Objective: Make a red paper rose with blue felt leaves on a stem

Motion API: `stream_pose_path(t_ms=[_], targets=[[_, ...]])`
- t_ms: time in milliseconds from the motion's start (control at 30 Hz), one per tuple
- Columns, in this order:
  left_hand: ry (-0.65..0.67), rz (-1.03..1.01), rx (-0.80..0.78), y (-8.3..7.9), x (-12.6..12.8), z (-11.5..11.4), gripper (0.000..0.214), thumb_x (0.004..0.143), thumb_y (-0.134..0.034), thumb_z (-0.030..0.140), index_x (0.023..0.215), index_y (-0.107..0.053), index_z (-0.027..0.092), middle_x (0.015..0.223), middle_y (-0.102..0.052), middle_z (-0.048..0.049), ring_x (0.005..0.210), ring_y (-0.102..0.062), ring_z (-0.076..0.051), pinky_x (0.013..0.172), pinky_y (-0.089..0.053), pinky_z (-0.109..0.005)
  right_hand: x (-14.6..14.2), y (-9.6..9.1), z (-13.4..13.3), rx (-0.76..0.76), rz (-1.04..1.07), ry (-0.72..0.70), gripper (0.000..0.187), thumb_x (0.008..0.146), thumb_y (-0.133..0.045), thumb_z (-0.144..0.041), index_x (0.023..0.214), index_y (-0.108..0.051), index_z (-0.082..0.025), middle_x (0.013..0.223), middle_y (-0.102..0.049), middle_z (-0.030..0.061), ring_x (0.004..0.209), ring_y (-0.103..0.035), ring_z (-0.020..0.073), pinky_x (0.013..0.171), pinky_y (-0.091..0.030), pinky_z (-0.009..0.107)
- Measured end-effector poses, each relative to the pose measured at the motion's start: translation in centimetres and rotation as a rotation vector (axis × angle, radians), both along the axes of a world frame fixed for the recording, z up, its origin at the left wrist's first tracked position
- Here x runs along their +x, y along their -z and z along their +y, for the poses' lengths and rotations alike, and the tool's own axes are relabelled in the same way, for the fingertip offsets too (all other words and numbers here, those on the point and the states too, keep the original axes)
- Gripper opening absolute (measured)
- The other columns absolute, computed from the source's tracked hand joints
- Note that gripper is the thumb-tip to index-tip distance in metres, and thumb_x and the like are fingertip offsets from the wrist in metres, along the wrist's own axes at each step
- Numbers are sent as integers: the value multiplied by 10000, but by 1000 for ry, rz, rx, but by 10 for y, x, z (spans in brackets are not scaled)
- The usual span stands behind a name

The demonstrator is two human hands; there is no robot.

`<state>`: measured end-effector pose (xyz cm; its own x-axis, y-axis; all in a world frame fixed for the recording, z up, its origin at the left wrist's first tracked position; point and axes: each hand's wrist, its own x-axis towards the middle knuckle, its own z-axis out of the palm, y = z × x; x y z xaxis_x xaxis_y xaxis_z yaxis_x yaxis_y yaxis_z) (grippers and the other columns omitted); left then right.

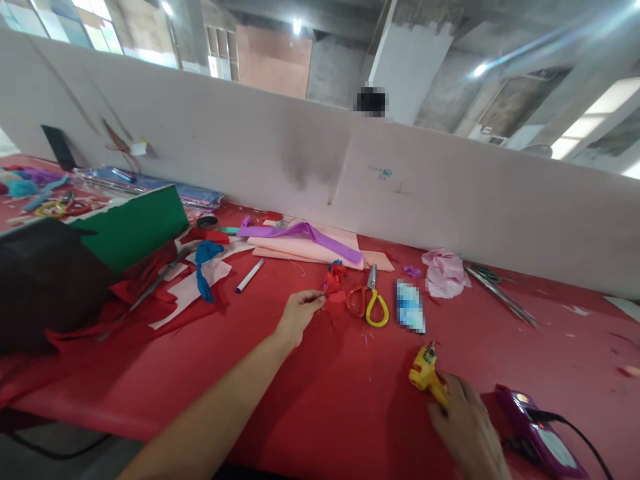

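Red paper [335, 285] in left hand [299, 316], right hand [469, 421] apart

Scissors [371, 283] lie between glue gun [425, 371] and, seemingly, cloth [337, 279].

The left hand [299, 317] pinches a small red scrap [336, 285] between its fingers, over the red desk [320, 400]. The right hand [470, 420] grips the handle of a yellow glue gun [425, 370]. Scissors [373, 277] lie just right of the scrap. Beyond, a purple strip [327, 246] crosses pink sheets [305, 249]. A purple device [543, 430] with a black cable [580, 431] sits near the right hand.
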<state>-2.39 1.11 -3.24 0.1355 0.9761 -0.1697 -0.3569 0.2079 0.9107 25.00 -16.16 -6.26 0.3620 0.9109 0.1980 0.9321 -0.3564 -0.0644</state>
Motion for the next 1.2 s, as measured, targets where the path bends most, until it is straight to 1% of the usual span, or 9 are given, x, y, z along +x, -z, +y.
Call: stream_pose_path(t_ms=[200, 267, 367, 433, 500, 600, 767, 967, 1200], targets=[[-41, 73, 38, -3, -2, 0, 236, 571, -755, 349, 681, -720, 143, 544, -571, 21, 515, -416, -79, 524, -314, -220, 4, -6, 6, 72, 11, 20, 325, 766, -401, -272, 992, -602, -153, 961, -660, 169, 791, -654, 311, 662, -504, 410], [-54, 75, 53, -2, -1, 1, 221, 588, -740, 337, 689, -724, 142, 578, -597, 8, 537, -436, -89, 537, -327, -225, 2, -17, 5, 129, 56, 78, 287, 785, -411, -345, 895, -624, -188, 892, -681, 148, 745, -659, 312, 601, -499, 393], [-82, 122, 90, 2, 1, 1, 204, 621, -709, 320, 717, -733, 142, 622, -632, -13, 565, -465, -107, 573, -357, -240, -14, -40, 7, 151, 262, 174, 299, 751, -514, -482, 800, -655, -224, 638, -680, 90, 565, -647, 297, 469, -469, 361], [-92, 165, 126, 5, 3, 1, 202, 642, -689, 308, 746, -740, 143, 670, -660, -29, 589, -491, -118, 609, -381, -251, -33, -53, 12, 222, 479, 83, 323, 710, -580, -532, 779, -683, -234, 610, -691, 71, 528, -643, 275, 441, -466, 339], [-86, 194, 154, 6, 5, 0, 199, 653, -677, 301, 760, -744, 147, 707, -678, -39, 612, -518, -129, 627, -394, -258, -56, -60, 19, 279, 704, -61, 318, 680, -634, -525, 780, -702, -231, 731, -735, 74, 609, -671, 264, 506, -509, 331], [-60, 216, 166, 7, 6, -2, 197, 653, -679, 314, 749, -745, 155, 680, -671, -32, 598, -526, -135, 592, -385, -252, -90, -61, 31, 313, 867, -121, 298, 675, -676, -481, 792, -702, -208, 731, -734, 67, 639, -670, 253, 559, -525, 325], [-15, 252, 151, 8, 6, -3, 197, 643, -674, 310, 727, -750, 150, 596, -635, -14, 531, -477, -118, 525, -341, -234, -116, -58, 48, 280, 892, -232, 218, 730, -668, -394, 842, -685, -207, 759, -716, 50, 690, -653, 237, 601, -507, 310], [-4, 260, 134, 6, 7, -3, 188, 644, -660, 294, 706, -751, 141, 523, -571, 6, 482, -395, -97, 488, -287, -227, -119, -60, 61, 281, 830, -245, 288, 757, -648, -398, 982, -689, -223, 779, -707, 35, 670, -624, 226, 621, -496, 327], [-19, 249, 97, 2, 8, -2, 151, 625, -675, 275, 664, -746, 148, 508, -570, 12, 482, -399, -99, 509, -302, -240, -120, -56, 62, 254, 838, -224, 250, 761, -643, -407, 920, -693, -222, 761, -708, 36, 657, -615, 226, 599, -488, 318]])
